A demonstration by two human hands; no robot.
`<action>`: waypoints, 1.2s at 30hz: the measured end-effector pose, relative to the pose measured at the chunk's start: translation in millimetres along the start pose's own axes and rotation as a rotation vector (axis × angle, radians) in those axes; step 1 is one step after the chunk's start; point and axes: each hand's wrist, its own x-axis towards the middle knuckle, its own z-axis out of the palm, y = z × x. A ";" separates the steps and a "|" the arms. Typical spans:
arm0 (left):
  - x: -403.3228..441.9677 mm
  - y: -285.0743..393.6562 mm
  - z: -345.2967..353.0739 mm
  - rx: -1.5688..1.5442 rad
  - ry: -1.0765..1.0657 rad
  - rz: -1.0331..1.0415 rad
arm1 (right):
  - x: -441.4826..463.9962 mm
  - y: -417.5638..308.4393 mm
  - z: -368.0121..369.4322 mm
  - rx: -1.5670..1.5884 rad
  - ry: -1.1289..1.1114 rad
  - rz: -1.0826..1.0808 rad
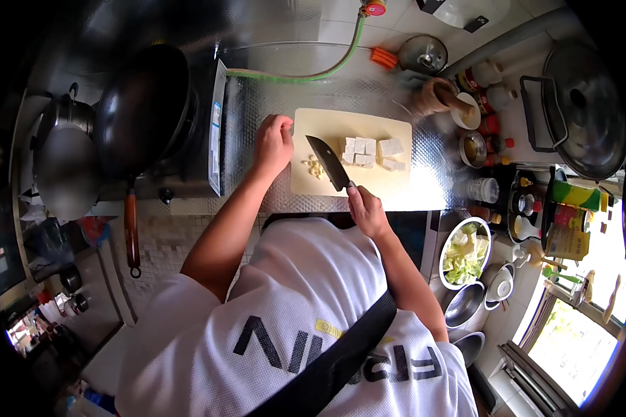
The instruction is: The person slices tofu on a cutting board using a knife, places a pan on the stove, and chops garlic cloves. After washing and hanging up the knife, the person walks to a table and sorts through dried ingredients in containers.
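My right hand [366, 210] grips the handle of a kitchen knife [328, 162] at the front of a cream cutting board [327, 119]. The dark blade points up and left over the board. Small pale chopped pieces [314, 167], perhaps garlic, lie left of the blade. To its right sit white blocks of tofu [359, 151] cut into cubes, with more tofu [391, 147] beside them. My left hand [274, 144] is at the board's left edge, its fingers curled closed. Whatever may be inside those fingers is hidden.
A large black wok [142, 104] stands on the left, its wooden handle [131, 229] pointing toward me. A green hose [327, 75] runs behind the board. On the right are a bowl of cut cabbage [466, 254], bottles, jars and a lidded pot [584, 111].
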 end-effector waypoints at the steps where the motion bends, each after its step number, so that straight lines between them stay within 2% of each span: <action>1: -7.1 -4.9 -2.5 0.048 -0.005 -0.013 | -3.0 -6.1 -5.7 0.078 -0.029 0.049; 2: -15.9 -8.4 -3.7 0.097 -0.008 -0.028 | -6.4 -3.3 -10.0 0.081 -0.028 0.060; 3: -27.2 -7.0 -4.7 0.109 -0.102 -0.090 | -10.5 0.9 -15.1 0.083 -0.027 0.069; 6: -57.1 -12.4 14.7 0.109 -0.239 -0.027 | -22.5 2.3 -21.8 0.233 -0.023 0.130; 8: -67.3 7.1 23.4 -0.003 -0.243 -0.011 | -24.8 4.2 -24.2 0.319 -0.014 0.188; 10: -75.7 35.0 25.9 -0.092 -0.215 0.107 | -19.3 4.8 -21.7 0.324 -0.012 0.160; 12: -77.7 57.1 19.4 -0.113 -0.248 0.360 | -13.5 -4.7 -13.1 0.415 -0.001 0.173; 14: -86.2 53.2 29.6 -0.033 -0.211 0.502 | -2.7 -5.8 -3.5 0.473 -0.004 0.174; 17: -94.0 40.8 29.5 0.211 -0.338 0.447 | 14.3 -13.3 11.0 0.604 0.020 0.194; 19: -96.6 32.5 29.1 0.383 -0.408 0.423 | 21.3 -16.3 14.7 0.581 0.014 0.188; 25: -102.6 12.4 34.0 0.545 -0.442 0.399 | 17.1 -11.7 10.3 0.659 0.053 0.206; 29: -95.3 14.1 28.5 0.404 -0.474 0.369 | -7.6 -8.3 -17.4 0.588 0.086 0.176; 31: -86.8 20.7 32.9 0.331 -0.420 0.431 | -23.7 4.5 -33.5 0.392 0.099 0.088; 35: -77.9 24.9 51.0 0.387 -0.573 0.475 | -58.5 4.4 -58.3 0.007 0.131 0.061; 36: -78.6 23.7 55.1 0.404 -0.554 0.489 | -66.1 10.6 -61.8 -0.047 0.140 0.042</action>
